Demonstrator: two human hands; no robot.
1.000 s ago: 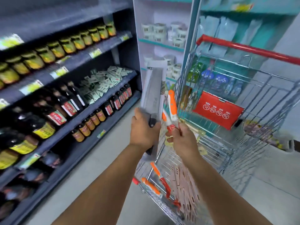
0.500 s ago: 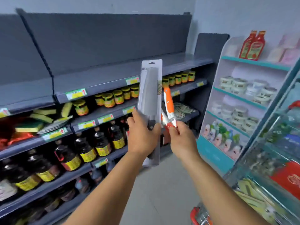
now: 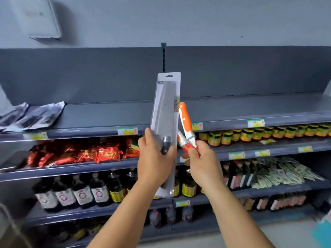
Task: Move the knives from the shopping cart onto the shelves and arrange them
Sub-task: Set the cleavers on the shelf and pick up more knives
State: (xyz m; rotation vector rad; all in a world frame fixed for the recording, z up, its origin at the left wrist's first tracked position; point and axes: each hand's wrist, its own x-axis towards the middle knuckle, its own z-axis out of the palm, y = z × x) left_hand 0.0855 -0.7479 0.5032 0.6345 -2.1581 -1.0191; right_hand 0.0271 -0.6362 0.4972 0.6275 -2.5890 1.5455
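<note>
My left hand point(image 3: 155, 163) grips a cleaver in a grey card package point(image 3: 165, 111), held upright in front of the shelving. My right hand point(image 3: 201, 163) pinches two orange-handled knives point(image 3: 186, 126), their handles pointing up, just right of the package. Behind both runs the dark grey top shelf point(image 3: 232, 111), bare on its right part. At its left end lie several flat grey packaged knives point(image 3: 30, 116). The shopping cart is out of view.
Lower shelves hold red snack bags point(image 3: 86, 154), a row of jars point(image 3: 265, 134), dark sauce bottles point(image 3: 75, 192) and small packets point(image 3: 284, 172). Price tags line the shelf edges. A grey wall rises above the shelving; pale floor shows at bottom right.
My view has swung from the cart to face the shelving head-on. Both hands carried the packaged cleaver and the orange knives up in front of the top shelf.
</note>
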